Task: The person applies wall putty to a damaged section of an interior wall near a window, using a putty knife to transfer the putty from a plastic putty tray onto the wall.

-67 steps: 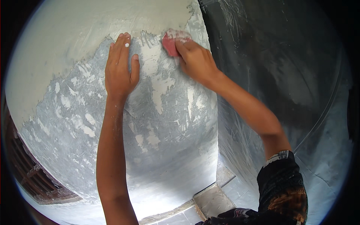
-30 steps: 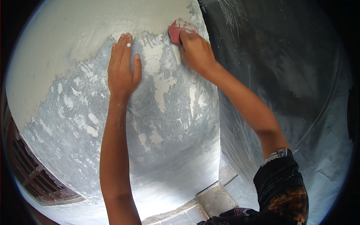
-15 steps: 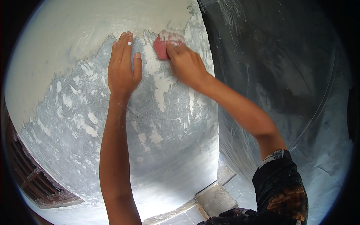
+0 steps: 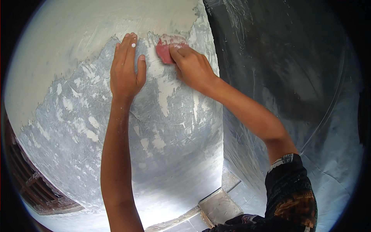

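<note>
A large, pale surface, like a plastered wall [image 4: 154, 127], fills the middle of the view. Its upper part carries a smooth cream coat [image 4: 92, 31] with a ragged lower edge; below that it is grey with white patches. My left hand [image 4: 125, 75] lies flat on the grey part, fingers stretched up to the coat's edge, a white blob on one finger. In my right hand [image 4: 193, 69] is a flat pink scraper [image 4: 164, 51], pinched between thumb and fingers. White paste smears its upper edge, which is against the surface near the coat's lower border.
Dark plastic-like sheeting [image 4: 286, 77] hangs along the right, beyond the wall's edge. At the lower left is a brown wooden grille [image 4: 34, 183]. A square, whitish slab [image 4: 221, 207] sits low by the wall's foot, over light floor tiles [image 4: 249, 193].
My right hand and the pink scraper have shifted slightly left and down on the surface. The left hand stays flat in nearly the same place.
</note>
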Demonstrator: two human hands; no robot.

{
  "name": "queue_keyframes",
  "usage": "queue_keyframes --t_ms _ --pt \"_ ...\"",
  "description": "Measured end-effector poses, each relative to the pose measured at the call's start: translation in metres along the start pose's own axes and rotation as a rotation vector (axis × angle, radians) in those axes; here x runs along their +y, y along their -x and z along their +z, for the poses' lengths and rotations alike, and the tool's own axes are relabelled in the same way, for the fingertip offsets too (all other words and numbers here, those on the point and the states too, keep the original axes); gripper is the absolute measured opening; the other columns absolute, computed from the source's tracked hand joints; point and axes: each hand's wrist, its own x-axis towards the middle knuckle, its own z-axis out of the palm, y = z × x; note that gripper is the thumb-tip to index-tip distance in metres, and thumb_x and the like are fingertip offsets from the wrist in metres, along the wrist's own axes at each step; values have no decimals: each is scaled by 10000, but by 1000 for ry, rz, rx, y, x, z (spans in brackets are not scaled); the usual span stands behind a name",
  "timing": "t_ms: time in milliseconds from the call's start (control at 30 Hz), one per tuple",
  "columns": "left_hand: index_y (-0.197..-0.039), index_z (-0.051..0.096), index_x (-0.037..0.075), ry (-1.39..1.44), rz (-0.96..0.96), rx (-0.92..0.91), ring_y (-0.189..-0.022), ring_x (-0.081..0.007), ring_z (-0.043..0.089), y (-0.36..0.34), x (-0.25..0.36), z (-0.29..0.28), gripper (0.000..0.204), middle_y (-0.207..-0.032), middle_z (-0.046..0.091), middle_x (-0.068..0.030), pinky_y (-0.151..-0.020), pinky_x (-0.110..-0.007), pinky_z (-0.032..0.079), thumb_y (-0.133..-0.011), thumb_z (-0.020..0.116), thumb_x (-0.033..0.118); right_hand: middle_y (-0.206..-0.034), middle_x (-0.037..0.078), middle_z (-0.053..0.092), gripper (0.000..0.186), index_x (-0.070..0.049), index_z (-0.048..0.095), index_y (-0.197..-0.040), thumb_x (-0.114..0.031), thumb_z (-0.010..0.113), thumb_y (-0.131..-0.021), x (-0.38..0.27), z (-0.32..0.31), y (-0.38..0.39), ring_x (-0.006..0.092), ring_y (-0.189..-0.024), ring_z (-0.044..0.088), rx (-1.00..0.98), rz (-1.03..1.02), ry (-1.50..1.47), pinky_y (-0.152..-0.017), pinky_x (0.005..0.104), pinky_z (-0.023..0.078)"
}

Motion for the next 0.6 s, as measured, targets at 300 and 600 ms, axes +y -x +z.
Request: queue_keyframes --t_ms 300,600 --pt "-1431 492 -44 5 -14 -9 -1406 -366 469 -5 7 11 459 -1463 538 -208 -1201 -507 302 -996 448 98 -876 190 681 234 26 629 -988 80 586 -765 62 -13 -53 392 -884 688 114 84 172 -698 481 579" --pt "-1415 506 -53 -1 -10 -14 -1401 -370 474 -5 9 7 451 -1454 544 -214 -1199 -510 303 -1001 438 112 -855 201 665 261 23 629 -1040 56 595 -784 23 -29 -28 407 -851 671 202 11 -27 -694 495 572"
